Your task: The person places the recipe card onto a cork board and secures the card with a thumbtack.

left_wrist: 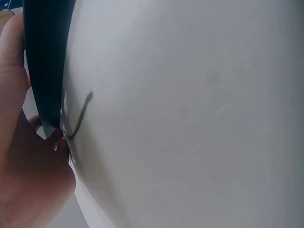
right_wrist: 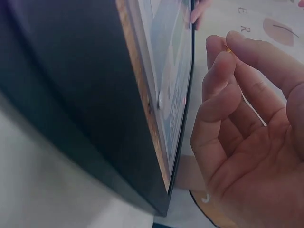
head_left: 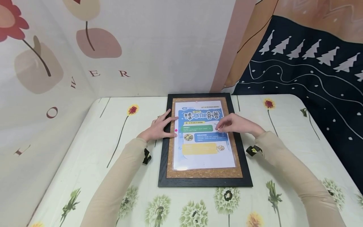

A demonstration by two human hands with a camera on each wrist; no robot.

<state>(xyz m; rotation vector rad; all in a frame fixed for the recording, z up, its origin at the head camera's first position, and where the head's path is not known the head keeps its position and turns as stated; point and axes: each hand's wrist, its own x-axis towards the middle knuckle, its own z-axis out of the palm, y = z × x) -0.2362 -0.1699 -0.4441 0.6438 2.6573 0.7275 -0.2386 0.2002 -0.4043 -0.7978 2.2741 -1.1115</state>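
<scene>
A corkboard in a black frame lies on the table, with a printed Chinese poster on it. My left hand rests spread over the left side of the frame, thumb and fingertips at the poster's left edge. In the left wrist view, its lower fingers are beside the frame's outer side. Over the poster's right half, my right hand pinches a small thumbtack; only a gold-coloured bit shows between the fingertips. A pink tack sits at the poster's left edge, another pink tack at its top.
A flower-print cloth covers the table around the board. Behind stand a pale printed curtain and a dark curtain with white trees. Black straps are on both wrists.
</scene>
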